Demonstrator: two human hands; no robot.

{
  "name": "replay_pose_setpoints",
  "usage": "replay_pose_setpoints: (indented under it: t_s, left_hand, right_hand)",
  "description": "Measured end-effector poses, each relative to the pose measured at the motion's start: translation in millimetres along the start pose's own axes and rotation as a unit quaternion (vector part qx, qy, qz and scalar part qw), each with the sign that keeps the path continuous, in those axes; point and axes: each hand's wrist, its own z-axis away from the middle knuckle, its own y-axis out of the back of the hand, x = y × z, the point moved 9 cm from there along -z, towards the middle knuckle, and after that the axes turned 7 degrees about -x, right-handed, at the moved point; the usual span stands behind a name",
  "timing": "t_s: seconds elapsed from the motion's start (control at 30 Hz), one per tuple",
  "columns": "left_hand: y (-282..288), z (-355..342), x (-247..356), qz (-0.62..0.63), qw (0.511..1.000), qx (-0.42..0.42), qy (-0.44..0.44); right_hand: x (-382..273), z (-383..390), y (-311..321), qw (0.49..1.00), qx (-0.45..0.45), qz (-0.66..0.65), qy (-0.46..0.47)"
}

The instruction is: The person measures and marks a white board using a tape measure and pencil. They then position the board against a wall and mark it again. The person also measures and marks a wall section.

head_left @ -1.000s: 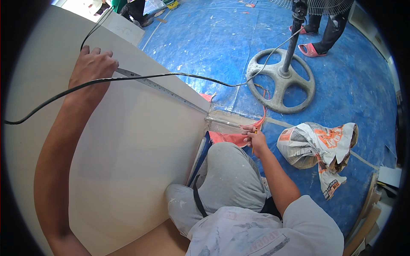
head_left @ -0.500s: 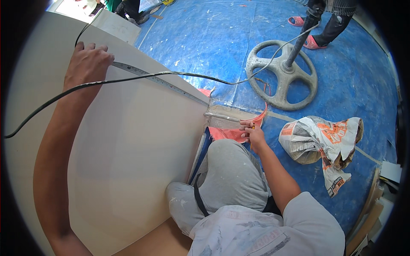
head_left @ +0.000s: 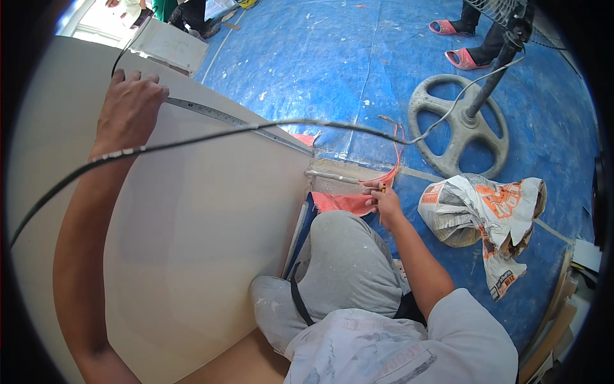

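Note:
My left hand (head_left: 131,105) is closed around one end of a tape measure (head_left: 220,116) near the far edge of a large pale board (head_left: 192,217). Its metal blade stretches from my fingers along that edge to the board's right corner; the part inside my palm is hidden. Between the bent fingers of my right hand (head_left: 384,201) is a thin yellow pencil (head_left: 383,191). That hand hovers above my knee, beside a strip of red cloth (head_left: 339,201) on the floor. A black cord (head_left: 224,132) crosses in front of the board and my left wrist.
A grey spoked fan base (head_left: 457,128) stands on the blue floor sheet (head_left: 307,57). Another person's pink slippers (head_left: 465,59) are behind it. A crumpled paper sack (head_left: 480,211) lies to my right, with wooden strips (head_left: 550,320) farther down. More people are at the upper left.
The fan stand has shifted right, and the cord has swung with it. The other person's feet show farther left of the pole. Both my hands have barely moved.

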Motion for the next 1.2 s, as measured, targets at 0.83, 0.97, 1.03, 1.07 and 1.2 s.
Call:
replay_pose_setpoints:
  t_s: [0.83,0.97,1.03,1.07,1.2]
  left_hand:
    - [-8.0,-47.8,2.6,-0.02,0.994,-0.093,0.059]
    - [-5.1,-48.0,4.8,-0.034,0.99,-0.113,0.072]
    - [-4.3,-47.9,5.0,-0.036,0.99,-0.117,0.07]
    - [-4.3,-48.0,5.2,-0.034,0.99,-0.117,0.069]
    - [-6.5,-49.3,4.2,-0.038,0.99,-0.115,0.07]
  right_hand:
    - [-144.2,-27.6,-233.4,0.904,-0.281,-0.253,0.202]
    - [-177.5,-50.3,-269.2,0.904,-0.243,-0.269,0.228]
    - [-187.6,-66.5,-282.9,0.908,-0.213,-0.27,0.238]
    - [-191.8,-73.5,-290.2,0.907,-0.21,-0.269,0.245]
    - [-198.0,-92.3,-314.1,0.91,-0.226,-0.238,0.254]
